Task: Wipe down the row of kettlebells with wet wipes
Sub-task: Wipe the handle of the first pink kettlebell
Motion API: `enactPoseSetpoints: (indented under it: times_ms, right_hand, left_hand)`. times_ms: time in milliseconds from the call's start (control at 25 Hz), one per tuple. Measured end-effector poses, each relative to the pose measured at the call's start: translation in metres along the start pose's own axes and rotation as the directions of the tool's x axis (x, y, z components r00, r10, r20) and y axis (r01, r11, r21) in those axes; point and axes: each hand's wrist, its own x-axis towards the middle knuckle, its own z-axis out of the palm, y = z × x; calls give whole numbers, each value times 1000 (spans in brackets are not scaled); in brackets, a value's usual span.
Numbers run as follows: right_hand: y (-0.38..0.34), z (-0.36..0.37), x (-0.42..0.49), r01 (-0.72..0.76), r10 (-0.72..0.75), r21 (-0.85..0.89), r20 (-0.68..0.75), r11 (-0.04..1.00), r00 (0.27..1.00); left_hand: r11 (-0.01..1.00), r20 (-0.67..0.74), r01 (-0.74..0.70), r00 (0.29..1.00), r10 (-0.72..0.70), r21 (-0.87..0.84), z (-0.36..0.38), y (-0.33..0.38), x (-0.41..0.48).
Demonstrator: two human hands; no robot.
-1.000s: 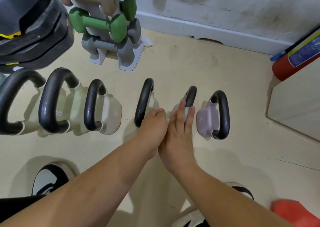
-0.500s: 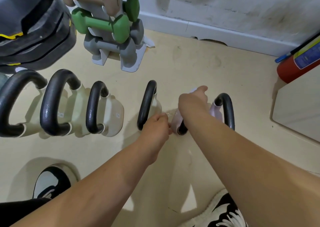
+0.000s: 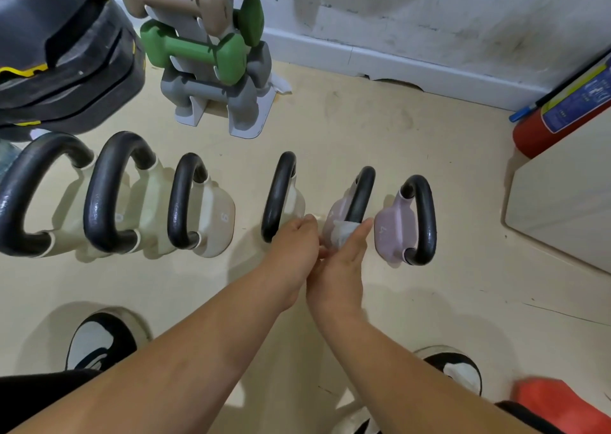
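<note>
Six kettlebells (image 3: 215, 225) ran in a row across the middle of the frame, we saw, standing on the pale floor (image 3: 380, 129): four cream ones on the left, two pink ones on the right, every one with a black handle. All the action was at the fifth bell (image 3: 332, 217), the left pink one, just right of centre! The wipe (image 3: 344, 233), thin and whitish, lay on that bell's body at the foot of its handle. The right hand (image 3: 337, 268) reached in from the lower right, fingers (image 3: 361, 234) out straight, pressing on the wipe. The left hand (image 3: 294, 245) sat right beside it, touching it, knuckles curled, at the lower end of the handle of the fourth bell (image 3: 281, 195). Whether it pinched a corner of the wipe we could not tell, its fingertips being hidden. The sixth bell (image 3: 393, 232) stood just right of the right fingertips. In the upper left we had a rack (image 3: 251, 119) with a green dumbbell (image 3: 195, 53) on it, and black weights (image 3: 66, 70) beside it in the corner. A red extinguisher (image 3: 535, 132) lay at the right edge by the white wall (image 3: 429, 20). At the bottom, black-and-white shoes (image 3: 99, 344) flanked the two bare forearms.
</note>
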Motion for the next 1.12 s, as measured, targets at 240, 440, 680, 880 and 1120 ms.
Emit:
enactPoseSetpoints:
  times_ms: [240, 440, 680, 880, 1120]
  right_hand:
    - [-20, -20, 106, 24, -16, -109, 81, 994, 997]
    - [-27, -47, 161, -160, 128, 66, 337, 985, 933]
    - [-7, -12, 70, 170, -166, -290, 37, 942, 985]
    - [39, -16, 22, 591, -509, -486, 306, 643, 805]
    - [-25, -55, 31, 357, -352, -179, 57, 917, 934]
  left_hand:
    - [1000, 46, -25, 999, 25, 11, 7, 2, 6]
    - [999, 51, 1, 999, -3, 32, 7, 5, 9]
    - [999, 38, -38, 999, 36, 28, -2, 3, 5]
    - [998, 45, -39, 998, 37, 53, -11, 3, -4]
    - [994, 9, -103, 995, 103, 40, -7, 10, -14]
